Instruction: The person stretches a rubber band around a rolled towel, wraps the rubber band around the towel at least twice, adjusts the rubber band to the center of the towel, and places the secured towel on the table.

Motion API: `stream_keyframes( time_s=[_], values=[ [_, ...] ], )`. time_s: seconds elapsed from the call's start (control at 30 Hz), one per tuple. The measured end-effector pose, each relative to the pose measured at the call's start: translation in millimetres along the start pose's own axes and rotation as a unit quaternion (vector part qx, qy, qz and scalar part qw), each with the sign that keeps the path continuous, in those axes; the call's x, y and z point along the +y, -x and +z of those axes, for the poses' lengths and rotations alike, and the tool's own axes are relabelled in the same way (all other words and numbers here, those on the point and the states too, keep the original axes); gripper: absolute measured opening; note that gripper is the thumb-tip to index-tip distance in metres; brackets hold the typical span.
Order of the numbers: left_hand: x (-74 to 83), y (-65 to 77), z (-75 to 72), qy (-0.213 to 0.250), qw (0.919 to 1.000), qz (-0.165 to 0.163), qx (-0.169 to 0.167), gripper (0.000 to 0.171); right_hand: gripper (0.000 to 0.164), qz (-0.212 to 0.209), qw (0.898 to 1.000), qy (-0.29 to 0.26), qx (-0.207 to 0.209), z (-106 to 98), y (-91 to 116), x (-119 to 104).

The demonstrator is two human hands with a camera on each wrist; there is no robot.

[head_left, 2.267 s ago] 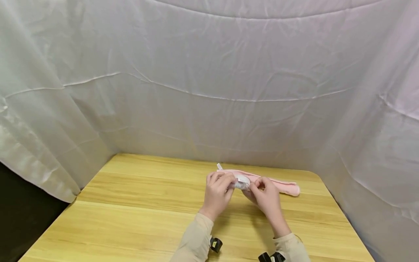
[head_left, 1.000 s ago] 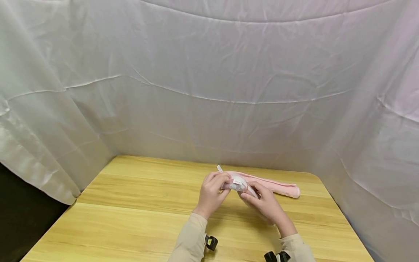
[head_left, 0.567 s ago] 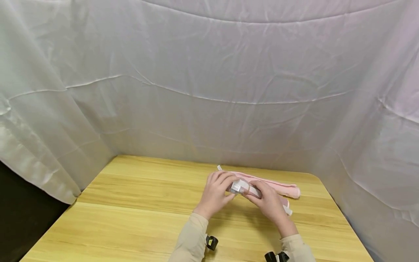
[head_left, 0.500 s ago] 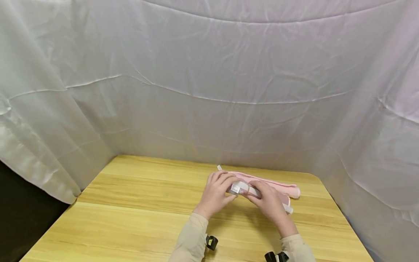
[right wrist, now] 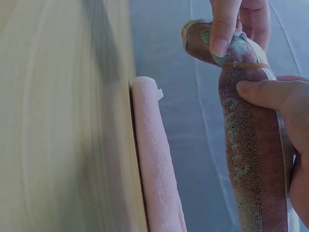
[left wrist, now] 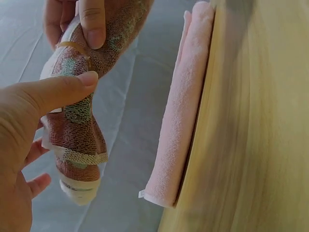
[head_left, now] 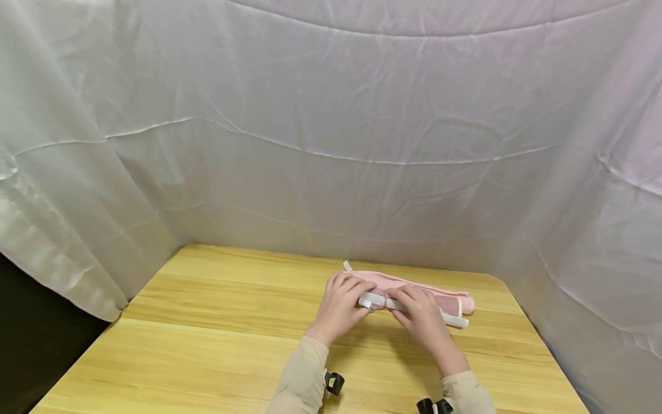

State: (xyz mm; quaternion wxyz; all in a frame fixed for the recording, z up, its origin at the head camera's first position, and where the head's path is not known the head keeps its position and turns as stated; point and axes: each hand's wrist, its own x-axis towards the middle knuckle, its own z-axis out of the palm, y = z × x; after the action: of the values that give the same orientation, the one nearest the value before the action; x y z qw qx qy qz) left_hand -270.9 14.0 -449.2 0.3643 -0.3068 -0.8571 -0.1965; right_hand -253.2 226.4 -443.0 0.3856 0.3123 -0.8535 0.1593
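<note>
Both hands hold a rolled mauve towel [head_left: 449,305] with pale green patterning and white edges, in front of the pink roll in the head view. A thin tan rubber band [right wrist: 248,65] circles it. My left hand [head_left: 341,303] grips the shorter end, its thumb pressing the towel [left wrist: 77,130] beside the band in the left wrist view. My right hand [head_left: 421,319] grips just beyond the band, thumb on the mauve cloth [right wrist: 253,140] in the right wrist view. A white tag shows near my left fingers. The roll bends at the band.
A pink rolled towel [head_left: 398,280] with a small white tag lies on the wooden table [head_left: 217,322] behind the hands, near the far edge. Pale curtains [head_left: 331,190] hang along the back and sides.
My right hand has gone from pinching near the band to gripping the roll. The mauve towel's long end has swung out to the right and up, and its white edge now shows.
</note>
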Motion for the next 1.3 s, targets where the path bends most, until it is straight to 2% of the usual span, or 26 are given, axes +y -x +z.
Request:
stream_keyframes(
  time_s=[0.27, 0.47, 0.7, 0.77, 0.83, 0.97, 1.07, 1.17, 1.3],
  values=[
    [-3.5, 2.1, 5.2, -0.022, 0.9987, -0.001, 0.045, 0.029, 0.041, -0.015, 1.000, 0.009, 0.007, 3, -3, -3],
    [-6.8, 2.8, 7.3, -0.033, 0.9962, 0.004, 0.080, 0.024, 0.038, -0.005, 1.000, -0.016, 0.008, 4, -4, -7],
    [-5.5, 1.7, 6.3, -0.032, 0.9933, 0.030, 0.107, 0.020, 0.010, 0.016, 0.996, -0.079, 0.026, 2, -8, -13],
    [-4.8, 0.7, 6.5, -0.029, 0.9915, 0.044, 0.119, 0.020, 0.012, 0.022, 0.995, -0.092, 0.030, 1, -10, -15],
    [-4.3, -0.2, 7.2, -0.027, 0.9892, 0.058, 0.132, 0.021, 0.022, 0.029, 0.994, -0.106, 0.024, 1, -10, -16],
    [-4.4, -0.2, 8.3, -0.023, 0.9847, 0.071, 0.157, 0.022, 0.038, 0.039, 0.990, -0.133, -0.012, 0, -9, -18],
    [-5.6, 0.3, 7.5, -0.017, 0.9829, 0.069, 0.170, 0.021, 0.036, 0.051, 0.986, -0.158, -0.029, 0, -7, -19],
    [-6.4, 0.0, 5.4, -0.014, 0.9811, 0.071, 0.179, 0.021, 0.031, 0.068, 0.984, -0.162, -0.028, 1, -7, -19],
    [-6.2, -0.6, 3.7, -0.015, 0.9792, 0.082, 0.185, 0.021, 0.025, 0.079, 0.989, -0.123, -0.028, 0, -8, -21]
  ],
)
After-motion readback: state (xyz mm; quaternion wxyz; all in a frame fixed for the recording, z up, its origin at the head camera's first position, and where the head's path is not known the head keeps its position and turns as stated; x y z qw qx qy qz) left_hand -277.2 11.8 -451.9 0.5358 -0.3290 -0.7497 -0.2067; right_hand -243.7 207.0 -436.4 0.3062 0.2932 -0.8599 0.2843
